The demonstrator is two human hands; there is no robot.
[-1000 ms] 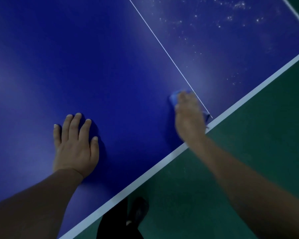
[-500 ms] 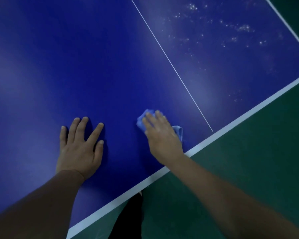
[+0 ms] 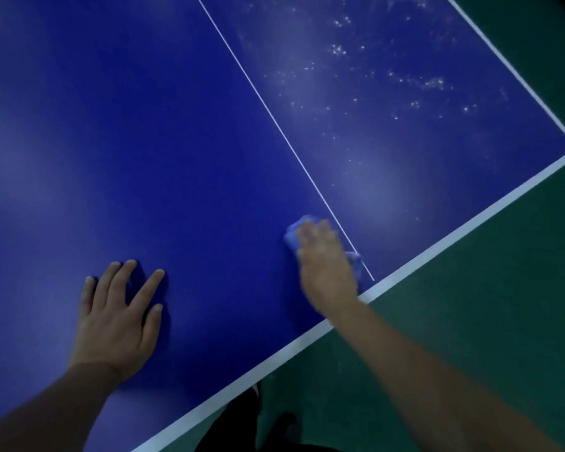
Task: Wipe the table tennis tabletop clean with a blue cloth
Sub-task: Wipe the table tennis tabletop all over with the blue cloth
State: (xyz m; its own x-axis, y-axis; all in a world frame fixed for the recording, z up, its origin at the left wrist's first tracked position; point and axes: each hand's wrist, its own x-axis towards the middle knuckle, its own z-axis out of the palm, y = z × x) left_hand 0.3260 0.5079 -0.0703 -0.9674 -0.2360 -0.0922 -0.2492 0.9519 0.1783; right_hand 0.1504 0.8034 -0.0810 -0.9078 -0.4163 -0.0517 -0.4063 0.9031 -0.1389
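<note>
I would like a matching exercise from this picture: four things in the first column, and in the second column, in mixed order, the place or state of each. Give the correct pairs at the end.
Column 1
1. left hand
2. right hand
3. blue cloth
4. white specks

Column 2
A. scattered over the tabletop to the right of the thin centre line
B. bunched under a hand, near the white edge stripe
C. lies flat on the bare blue surface, fingers spread
D. presses down on the cloth, blurred

Pairs: 1-C, 2-D, 3-B, 4-A
</note>
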